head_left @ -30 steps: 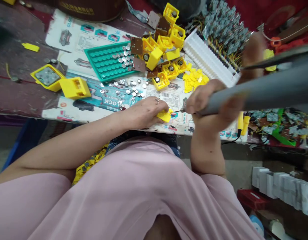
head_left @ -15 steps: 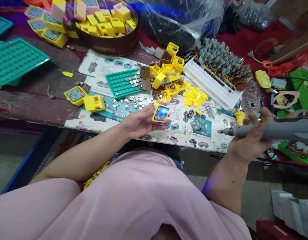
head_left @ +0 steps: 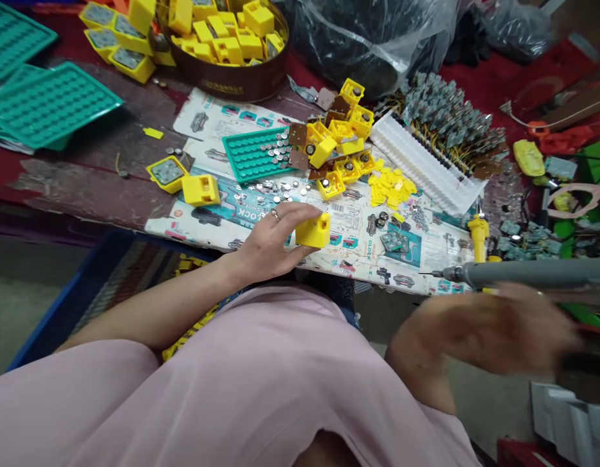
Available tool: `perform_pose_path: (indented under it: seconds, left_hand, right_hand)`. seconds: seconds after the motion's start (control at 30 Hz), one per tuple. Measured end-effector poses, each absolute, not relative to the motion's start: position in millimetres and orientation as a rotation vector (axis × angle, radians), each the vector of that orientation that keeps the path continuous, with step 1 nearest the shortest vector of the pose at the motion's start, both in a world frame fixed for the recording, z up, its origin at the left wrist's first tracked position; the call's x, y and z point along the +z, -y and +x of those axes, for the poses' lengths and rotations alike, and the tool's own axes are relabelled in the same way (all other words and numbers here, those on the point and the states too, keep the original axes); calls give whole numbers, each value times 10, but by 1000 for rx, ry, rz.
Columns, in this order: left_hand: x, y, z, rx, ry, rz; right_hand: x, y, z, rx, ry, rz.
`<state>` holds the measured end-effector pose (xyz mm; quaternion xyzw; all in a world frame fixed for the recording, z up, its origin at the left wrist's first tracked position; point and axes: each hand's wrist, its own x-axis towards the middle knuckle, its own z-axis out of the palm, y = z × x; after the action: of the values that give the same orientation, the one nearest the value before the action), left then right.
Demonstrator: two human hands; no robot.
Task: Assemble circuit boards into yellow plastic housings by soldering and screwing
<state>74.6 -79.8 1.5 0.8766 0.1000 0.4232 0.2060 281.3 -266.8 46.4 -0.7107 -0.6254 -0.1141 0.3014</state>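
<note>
My left hand (head_left: 275,243) grips a small yellow plastic case (head_left: 313,233) between thumb and fingers, above the front edge of the paper-covered bench. The case's closed yellow side faces up, with a small hole near its corner. My right hand (head_left: 494,331) is smeared by motion just below a grey electric screwdriver (head_left: 538,272); whether it touches the tool I cannot tell. The screwdriver lies level in the air, its thin bit pointing left. Left of my left hand, another yellow case (head_left: 200,190) rests beside a case with a grey panel (head_left: 167,172).
A brown round tin (head_left: 226,84) heaped with yellow cases stands at the back. Button cells lie around a green tray (head_left: 253,155). Open yellow cases (head_left: 348,168), yellow tabs (head_left: 391,187) and a white rack (head_left: 426,165) of wired boards fill the middle and right.
My left hand has turned the case over, so its lit panel no longer shows. My right hand has dropped from around the screwdriver to below it. The view has shifted slightly.
</note>
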Motion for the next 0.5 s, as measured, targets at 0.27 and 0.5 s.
perform_pose_path:
  seconds: [0.27, 0.5]
  left_hand:
    - [-15, 824, 677, 1173, -134, 2574]
    - [-37, 836, 510, 1223, -23, 2636]
  right_hand:
    - [345, 2017, 2375, -4, 1744, -1572]
    - [465, 1914, 2489, -17, 2308, -1513]
